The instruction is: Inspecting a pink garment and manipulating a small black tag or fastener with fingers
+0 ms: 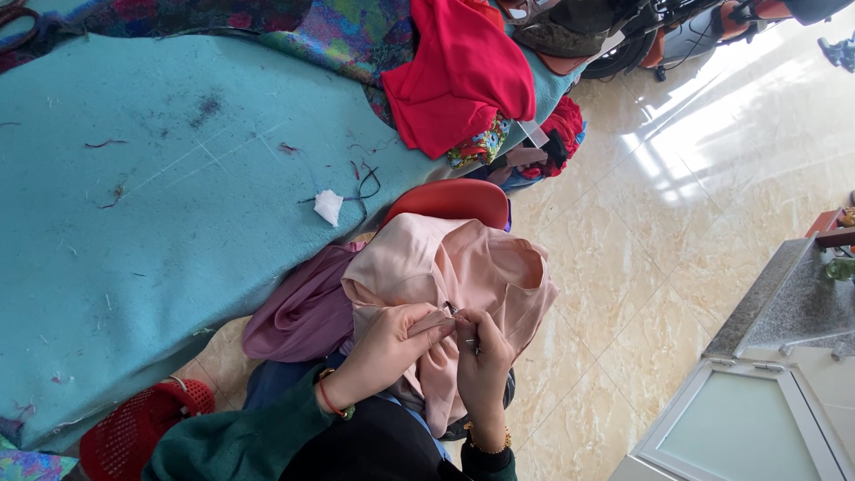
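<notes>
Both hands (445, 343) pinching pink garment (445, 267), red mesh basket (134, 428) beside.

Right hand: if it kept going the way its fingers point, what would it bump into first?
Probably the pink cloth. The right hand points up the picture and already pinches it beside the left hand. Beyond lies a red seat, though depth is unclear.

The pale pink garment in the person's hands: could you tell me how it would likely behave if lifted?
The pale pink garment would probably go floppy, since it already drapes in soft folds. Its sheen hints it may be slippery. It looks light: both hands, left hand and right hand, pinch it easily.
</notes>
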